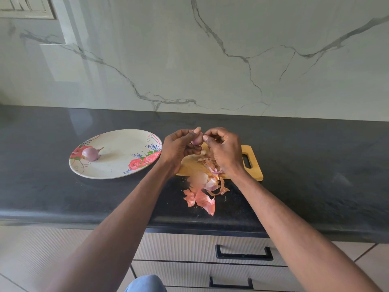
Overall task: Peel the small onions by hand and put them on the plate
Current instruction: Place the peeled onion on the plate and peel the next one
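Note:
A small purple onion is held up over the wooden cutting board. My left hand grips it from the left, thumb on top. My right hand pinches at the onion's right side with thumb and forefinger. To the left lies a floral plate with one peeled purple onion on its left part. Most of the held onion is hidden by my fingers.
Loose orange and pink onion skins lie heaped on the board's near edge and spill onto the black countertop. A marble wall rises behind. Drawers with black handles sit below the counter edge.

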